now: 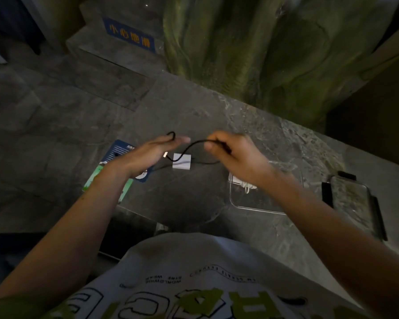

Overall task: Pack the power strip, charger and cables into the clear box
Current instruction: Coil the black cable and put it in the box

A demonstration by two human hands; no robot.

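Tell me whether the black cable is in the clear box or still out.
Out. The black cable hangs between the left hand and right hand, left of the clear box.

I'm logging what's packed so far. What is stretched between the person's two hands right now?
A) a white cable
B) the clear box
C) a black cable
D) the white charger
C: a thin black cable runs from the left hand to the right hand, above the white charger on the counter.

Stone counter: charger, clear box, phone.
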